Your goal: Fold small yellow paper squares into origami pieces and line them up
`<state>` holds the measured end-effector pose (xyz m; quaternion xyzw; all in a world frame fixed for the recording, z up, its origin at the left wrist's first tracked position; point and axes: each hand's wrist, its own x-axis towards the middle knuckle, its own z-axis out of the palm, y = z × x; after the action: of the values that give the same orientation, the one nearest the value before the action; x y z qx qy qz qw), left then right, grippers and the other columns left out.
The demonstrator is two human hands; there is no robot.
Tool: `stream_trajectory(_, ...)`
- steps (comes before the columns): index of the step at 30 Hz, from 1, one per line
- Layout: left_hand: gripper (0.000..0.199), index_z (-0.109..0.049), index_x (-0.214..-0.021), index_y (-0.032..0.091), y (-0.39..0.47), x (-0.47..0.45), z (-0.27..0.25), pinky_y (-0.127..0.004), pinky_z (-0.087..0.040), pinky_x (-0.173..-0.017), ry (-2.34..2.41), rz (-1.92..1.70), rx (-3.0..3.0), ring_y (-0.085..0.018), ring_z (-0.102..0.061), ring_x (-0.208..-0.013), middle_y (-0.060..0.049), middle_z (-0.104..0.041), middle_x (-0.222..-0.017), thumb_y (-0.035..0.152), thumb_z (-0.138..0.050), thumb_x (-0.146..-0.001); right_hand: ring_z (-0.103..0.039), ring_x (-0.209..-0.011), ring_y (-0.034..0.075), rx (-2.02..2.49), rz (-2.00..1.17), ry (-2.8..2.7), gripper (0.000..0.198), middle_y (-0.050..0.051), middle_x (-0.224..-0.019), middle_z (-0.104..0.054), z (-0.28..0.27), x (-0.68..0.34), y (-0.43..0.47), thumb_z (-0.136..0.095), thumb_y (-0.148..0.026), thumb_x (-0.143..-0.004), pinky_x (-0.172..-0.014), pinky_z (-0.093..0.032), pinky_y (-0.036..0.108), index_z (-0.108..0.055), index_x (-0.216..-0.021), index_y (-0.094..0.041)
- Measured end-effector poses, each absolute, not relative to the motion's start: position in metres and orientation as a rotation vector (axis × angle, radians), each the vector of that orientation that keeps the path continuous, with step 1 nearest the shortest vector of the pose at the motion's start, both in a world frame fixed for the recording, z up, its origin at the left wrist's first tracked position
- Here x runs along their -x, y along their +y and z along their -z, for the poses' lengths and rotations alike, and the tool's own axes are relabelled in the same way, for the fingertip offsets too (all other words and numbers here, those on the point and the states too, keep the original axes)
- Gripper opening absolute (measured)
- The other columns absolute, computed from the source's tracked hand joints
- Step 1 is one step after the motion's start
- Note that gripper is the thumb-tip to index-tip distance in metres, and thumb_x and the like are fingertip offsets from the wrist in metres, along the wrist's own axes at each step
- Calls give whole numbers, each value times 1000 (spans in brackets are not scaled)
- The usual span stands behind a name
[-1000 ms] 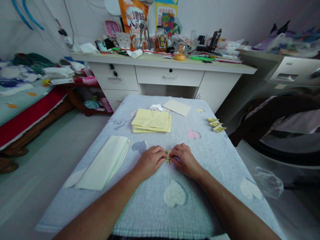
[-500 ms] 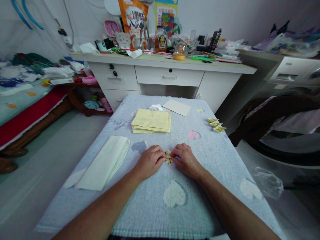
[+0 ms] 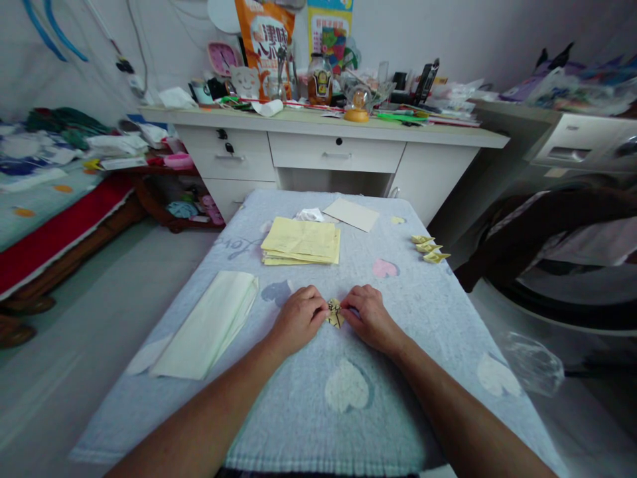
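Observation:
A small folded piece of yellow paper [image 3: 335, 314] with dark printed marks lies between my hands on the cloth-covered table. My left hand [image 3: 302, 317] pinches its left side between thumb and fingers. On the opposite side, my right hand [image 3: 367, 316] grips the right edge the same way. Beyond them sits a stack of yellow paper sheets [image 3: 301, 239]. Several small folded yellow paper boats [image 3: 428, 248] stand in a row near the table's right edge.
A folded pale green cloth or paper [image 3: 206, 325] lies at the left. Behind the stack are a cream card [image 3: 352, 214] and a crumpled white tissue [image 3: 309, 214]. A cluttered white desk [image 3: 318, 126] stands beyond the table, with a washing machine [image 3: 562, 153] at the right.
Both hands stay in nearly the same place, still pinching the folded yellow paper. Its marked surface looks slightly shifted; nothing else has visibly moved.

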<state>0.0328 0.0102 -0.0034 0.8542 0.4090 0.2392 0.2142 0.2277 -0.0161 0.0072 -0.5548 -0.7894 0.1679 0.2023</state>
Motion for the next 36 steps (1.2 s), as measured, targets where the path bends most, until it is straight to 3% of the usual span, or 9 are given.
stream_trajectory(25, 16, -59, -76, 19, 9, -38, 3, -31, -42, -79, 1274, -651, -2354, -19, -54, -85, -4, -55, -84, 25, -52, -89, -45, -92, 19, 1764, -435, -2153, 15, 4, -94, -56, -9, -222, -14, -55, -26, -89, -82, -30, 34, -66, -81, -20)
stream_trajectory(36, 13, -58, -71, 19, 8, -40, 6, -32, -42, -79, 1339, -697, -2363, -19, -53, -84, -3, -54, -83, 23, -58, -83, -45, -93, 20, 1851, -363, -2151, 20, 5, -95, -56, -7, -218, -12, -54, -33, -91, -82, -29, 34, -66, -81, -20)
